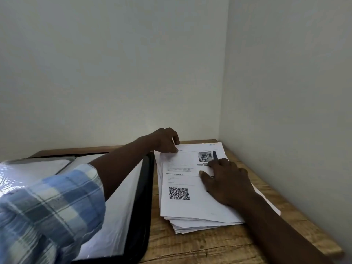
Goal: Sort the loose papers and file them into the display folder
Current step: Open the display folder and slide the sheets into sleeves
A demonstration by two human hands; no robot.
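Lower left of frame: open folder (122, 206), glossy plastic sleeves facing up, flat on the table (209, 244). Just right of it, middle of frame: stack of papers (190, 220), edges fanned unevenly. Upper middle: left hand (165, 141) pinching the far left corner of the top sheet (179, 180) between thumb and finger. Right of middle: right hand (226, 181) spread flat, pressing the stack down. Likely light, floppy, quick to slide or crease; best peeled by a corner, then supported along an edge.

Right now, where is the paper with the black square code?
In the head view, that sheet tops the paper stack, right of the open display folder; the right hand rests on it, the left hand pinches its far corner.
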